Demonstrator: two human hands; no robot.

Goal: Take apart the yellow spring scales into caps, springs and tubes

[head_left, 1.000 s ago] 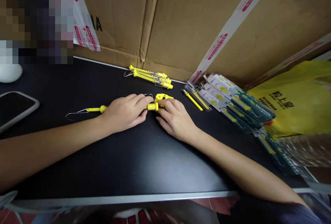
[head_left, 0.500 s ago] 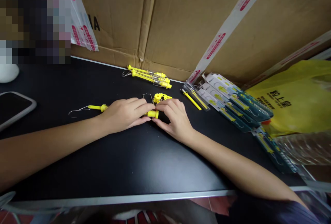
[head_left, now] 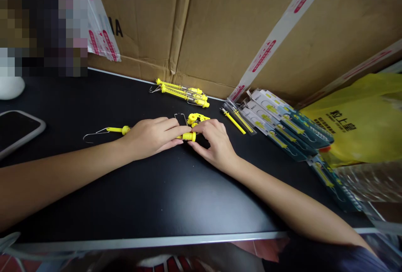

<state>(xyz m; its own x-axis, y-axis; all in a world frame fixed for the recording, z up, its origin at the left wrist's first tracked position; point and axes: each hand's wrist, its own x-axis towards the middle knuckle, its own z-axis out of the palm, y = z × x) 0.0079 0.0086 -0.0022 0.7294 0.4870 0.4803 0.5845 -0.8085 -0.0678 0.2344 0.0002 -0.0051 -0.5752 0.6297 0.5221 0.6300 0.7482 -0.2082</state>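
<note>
A yellow spring scale (head_left: 125,130) with a clear tube lies crosswise under my hands, its wire hook pointing left. Around its tube my left hand (head_left: 153,136) is closed, hiding most of the middle. My right hand (head_left: 215,140) pinches the yellow cap (head_left: 189,136) at the scale's right end between thumb and fingers. Just behind the hands are a bent wire loop (head_left: 180,115) and small yellow plastic parts (head_left: 197,118), partly covered by my right fingers.
Several spring scales (head_left: 184,93) lie by the cardboard box (head_left: 226,25). Two thin yellow strips (head_left: 235,121), boxed packages (head_left: 282,121) and a yellow bag (head_left: 351,117) are to the right. A phone (head_left: 19,127) rests at left on the black table (head_left: 163,196).
My left hand has shifted slightly, and more of the scale's right end and cap shows. My right hand has moved slightly right with the cap between its fingers.
</note>
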